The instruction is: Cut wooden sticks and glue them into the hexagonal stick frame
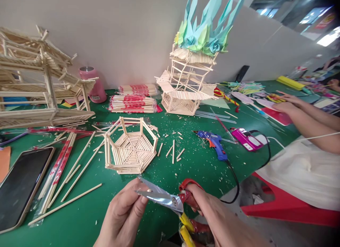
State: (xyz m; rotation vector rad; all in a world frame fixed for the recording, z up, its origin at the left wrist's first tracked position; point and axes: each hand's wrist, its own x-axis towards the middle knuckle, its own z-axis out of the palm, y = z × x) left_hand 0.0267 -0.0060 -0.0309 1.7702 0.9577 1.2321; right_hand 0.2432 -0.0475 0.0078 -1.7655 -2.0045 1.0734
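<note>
My left hand (124, 211) is pinched near the scissor tips at the bottom centre; what is between its fingers is too small to name. In my right hand (212, 211) are the red-handled scissors (174, 201), their blades pointing left and slightly apart at my left fingertips. Yellow handle parts show below the scissors' pivot. Just beyond my hands, an octagonal stick frame (135, 151) with a woven-looking floor and low posts stands on the green table (164, 183). Short cut sticks (173, 152) lie to its right.
A blue glue gun (216, 144), its cord and a pink power strip (248, 139) lie right. Stick towers (186, 73) and a pink bottle (92, 86) stand behind. Left are a phone (23, 187) and loose sticks (66, 204). Another person's arms (308, 112) reach in at right.
</note>
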